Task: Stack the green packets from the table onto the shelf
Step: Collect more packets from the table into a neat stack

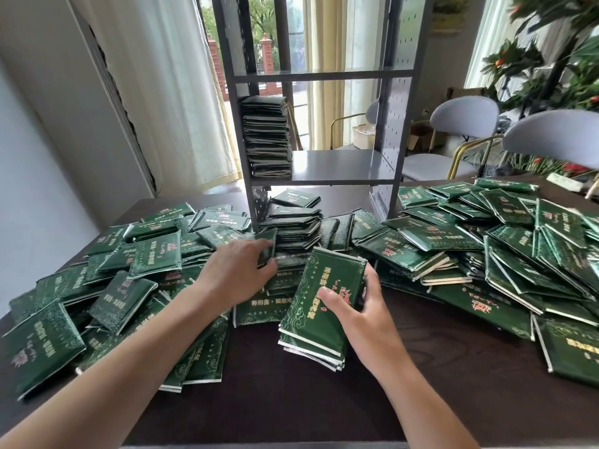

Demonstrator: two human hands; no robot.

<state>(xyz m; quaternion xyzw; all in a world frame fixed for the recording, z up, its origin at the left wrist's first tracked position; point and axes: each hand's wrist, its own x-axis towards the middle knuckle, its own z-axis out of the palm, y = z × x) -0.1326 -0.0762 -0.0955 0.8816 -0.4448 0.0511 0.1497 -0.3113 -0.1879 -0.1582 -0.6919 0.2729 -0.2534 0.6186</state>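
Gathering a batch, the right hand [359, 314] grips a small bundle of green packets [324, 306] near the surface's [291, 400] front edge, while the left hand [240, 270] pinches another packet [267, 246] from the heap, probably to add before shelving beside the stack [267, 137] on the shelf [337, 163].

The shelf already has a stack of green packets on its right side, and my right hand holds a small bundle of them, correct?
Not quite. The head view shows the stack on the left side of the shelf, not the right. The right hand does hold a small bundle.
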